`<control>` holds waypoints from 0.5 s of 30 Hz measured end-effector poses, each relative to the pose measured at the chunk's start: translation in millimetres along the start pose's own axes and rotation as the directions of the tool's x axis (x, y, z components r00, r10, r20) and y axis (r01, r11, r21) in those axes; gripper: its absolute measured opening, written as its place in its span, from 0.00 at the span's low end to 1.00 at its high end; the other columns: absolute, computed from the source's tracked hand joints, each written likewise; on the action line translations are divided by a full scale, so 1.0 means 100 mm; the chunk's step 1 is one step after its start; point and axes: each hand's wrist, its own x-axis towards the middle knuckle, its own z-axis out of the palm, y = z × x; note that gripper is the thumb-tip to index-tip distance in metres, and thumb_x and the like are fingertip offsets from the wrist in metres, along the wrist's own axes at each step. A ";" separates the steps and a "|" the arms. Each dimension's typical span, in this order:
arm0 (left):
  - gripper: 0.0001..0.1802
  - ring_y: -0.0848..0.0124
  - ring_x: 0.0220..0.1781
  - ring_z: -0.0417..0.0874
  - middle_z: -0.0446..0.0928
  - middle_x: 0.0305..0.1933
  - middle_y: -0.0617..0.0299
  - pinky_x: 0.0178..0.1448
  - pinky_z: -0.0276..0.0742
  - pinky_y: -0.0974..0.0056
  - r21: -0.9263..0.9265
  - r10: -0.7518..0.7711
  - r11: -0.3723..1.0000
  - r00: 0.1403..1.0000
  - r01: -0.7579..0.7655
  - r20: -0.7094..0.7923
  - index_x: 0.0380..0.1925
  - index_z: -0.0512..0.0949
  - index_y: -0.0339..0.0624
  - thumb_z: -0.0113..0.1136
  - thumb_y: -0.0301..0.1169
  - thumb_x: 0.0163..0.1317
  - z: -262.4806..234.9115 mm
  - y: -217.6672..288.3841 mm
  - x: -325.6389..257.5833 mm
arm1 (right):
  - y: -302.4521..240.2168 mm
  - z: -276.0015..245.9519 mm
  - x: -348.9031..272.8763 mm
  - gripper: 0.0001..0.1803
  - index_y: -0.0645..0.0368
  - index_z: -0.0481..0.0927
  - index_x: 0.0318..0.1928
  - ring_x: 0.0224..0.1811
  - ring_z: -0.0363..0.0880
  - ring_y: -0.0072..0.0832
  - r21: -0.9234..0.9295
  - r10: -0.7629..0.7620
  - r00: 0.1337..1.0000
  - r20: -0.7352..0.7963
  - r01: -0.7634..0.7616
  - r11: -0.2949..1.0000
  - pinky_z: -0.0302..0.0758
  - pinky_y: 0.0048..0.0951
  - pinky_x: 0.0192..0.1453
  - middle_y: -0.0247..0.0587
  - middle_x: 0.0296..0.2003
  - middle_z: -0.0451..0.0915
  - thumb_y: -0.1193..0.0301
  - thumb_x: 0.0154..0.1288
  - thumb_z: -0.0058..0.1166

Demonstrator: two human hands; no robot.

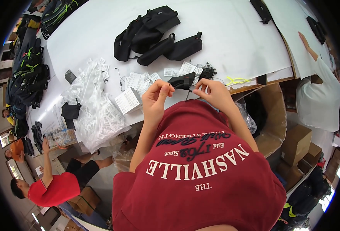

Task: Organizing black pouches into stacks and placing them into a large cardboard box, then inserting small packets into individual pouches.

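Note:
At the near edge of the white table, a small black pouch (184,81) lies between my hands. My left hand (157,95) is closed in a pinch beside the pouch's left end; whatever is in its fingertips is too small to make out. On the other side, my right hand (214,93) has thumb and fingers pinched close to a thin dark strip (187,95) that hangs below the pouch. I cannot tell what its fingertips hold. Just beyond are a heap of black strings (207,72), printed paper slips (138,81) and a stack of white leaflets (128,101).
Several black pouches (150,32) are piled farther back. Left of my hands spreads a clear plastic bag (96,115) full of small labels. An open carton (273,111) stands at the table's right edge. People work at left (56,188) and right (318,96).

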 end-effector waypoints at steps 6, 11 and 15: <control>0.09 0.78 0.33 0.71 0.75 0.32 0.63 0.40 0.67 0.73 0.013 -0.021 1.000 1.000 0.021 0.013 0.30 0.75 0.33 0.52 0.28 0.68 0.03 0.02 0.00 | 0.22 0.24 0.04 0.12 0.56 0.81 0.35 0.24 0.76 0.30 0.048 0.086 0.994 0.071 -0.089 0.995 0.71 0.29 0.32 0.37 0.22 0.79 0.61 0.60 0.58; 0.08 0.79 0.33 0.71 0.75 0.32 0.64 0.41 0.67 0.73 0.117 -0.075 0.991 0.995 0.067 0.063 0.31 0.76 0.34 0.54 0.28 0.66 0.01 -0.01 0.00 | 0.18 0.25 0.04 0.10 0.61 0.79 0.34 0.23 0.74 0.20 0.334 0.041 0.996 0.074 -0.064 0.940 0.69 0.22 0.30 0.35 0.22 0.78 0.66 0.63 0.55; 0.07 0.78 0.33 0.72 0.76 0.31 0.65 0.42 0.68 0.73 0.248 -0.182 0.958 0.974 0.146 0.132 0.32 0.76 0.34 0.55 0.28 0.64 0.05 -0.03 -0.03 | -0.10 0.09 -0.03 0.08 0.62 0.76 0.35 0.23 0.73 0.18 0.416 -0.093 0.996 0.005 0.083 0.905 0.67 0.20 0.29 0.33 0.22 0.77 0.68 0.65 0.52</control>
